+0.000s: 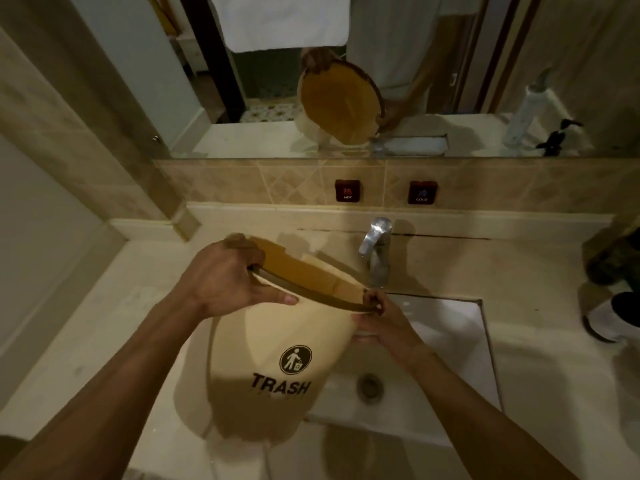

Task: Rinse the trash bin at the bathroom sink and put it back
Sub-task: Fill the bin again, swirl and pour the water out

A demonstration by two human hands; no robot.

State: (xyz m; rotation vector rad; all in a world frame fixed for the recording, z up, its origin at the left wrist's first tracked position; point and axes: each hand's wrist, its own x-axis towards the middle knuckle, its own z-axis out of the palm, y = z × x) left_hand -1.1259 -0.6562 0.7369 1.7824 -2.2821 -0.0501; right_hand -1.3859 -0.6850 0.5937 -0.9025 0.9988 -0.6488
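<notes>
The trash bin [277, 358] is nearest, a cream plastic bin with the word TRASH on its side. It is held tilted, its mouth turned away toward the faucet [375, 251], its lower part over the left edge of the sink [450, 358]. Both hands hold it at the brown rim [311, 282]. The left hand [225, 278] grips the rim on the left, fingers curled over the edge and thumb pressed on the outer wall. The right hand [384, 323] holds the right side, thumb hooked on the rim and fingers under the wall.

The drain [370, 385] is uncovered, and I see no water running from the faucet. I judge that this is the rinsing step, either bringing the mouth under the spout or pouring out. I cannot tell if water is inside. The next move probably needs one hand free to open the faucet, so the other hand must carry the bin alone.

Behind, on the tiled wall, are two small HOT and COLD signs [347, 190]. Above them the mirror [242, 81] shows the open mouth of the bin.
</notes>
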